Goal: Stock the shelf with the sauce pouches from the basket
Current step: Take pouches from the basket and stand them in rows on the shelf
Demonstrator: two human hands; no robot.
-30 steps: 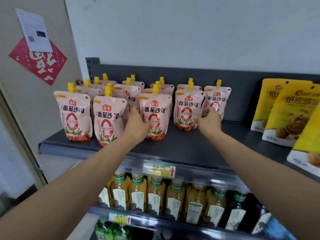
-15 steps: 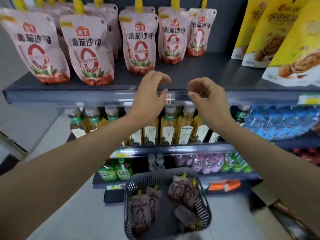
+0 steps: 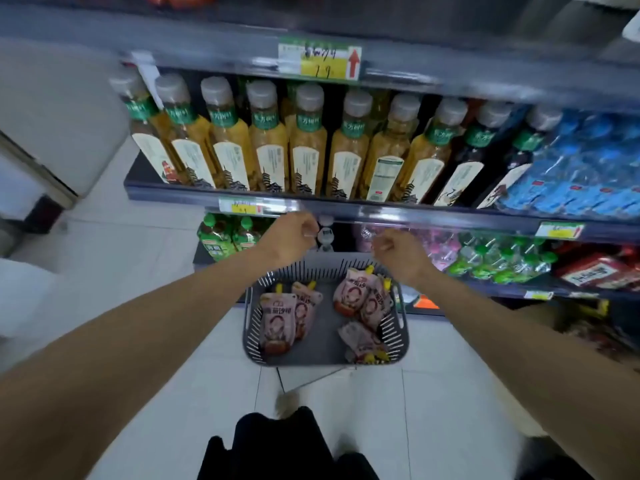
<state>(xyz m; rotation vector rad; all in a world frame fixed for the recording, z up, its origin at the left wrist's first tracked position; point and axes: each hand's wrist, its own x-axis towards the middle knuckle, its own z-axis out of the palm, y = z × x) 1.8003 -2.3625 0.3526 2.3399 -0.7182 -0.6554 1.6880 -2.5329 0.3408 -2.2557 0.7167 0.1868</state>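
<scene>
Both arms reach forward and down over a shopping aisle, the left hand (image 3: 292, 237) and the right hand (image 3: 398, 252) each empty, fingers loosely curled toward the palm, knuckles up. The hands are near one another but apart, poised above the far rim of a dark grey slotted basket (image 3: 252, 341) that stands on the pale tiled floor (image 3: 166, 393) at the foot of the shelving. The right hand is just above the yellow cap of the nearest sauce pouch (image 3: 351, 292). That pouch leans in a cluster at the basket's right side, with another pouch (image 3: 360, 341) lying flat below it. Two more lie side by side on the left, the front one (image 3: 277, 323) face up. All are pink spouted pouches with yellow screw caps, a round red-ringed emblem and a red band along the bottom; their print is blurred. Past the hands, a row of amber tea bottles (image 3: 270, 147) with grey caps and green neck labels fills the middle shelf. Above them runs the front edge of the upper shelf (image 3: 207, 46), which carries a yellow price tag (image 3: 318, 60) with a red arrow pointing up.
</scene>
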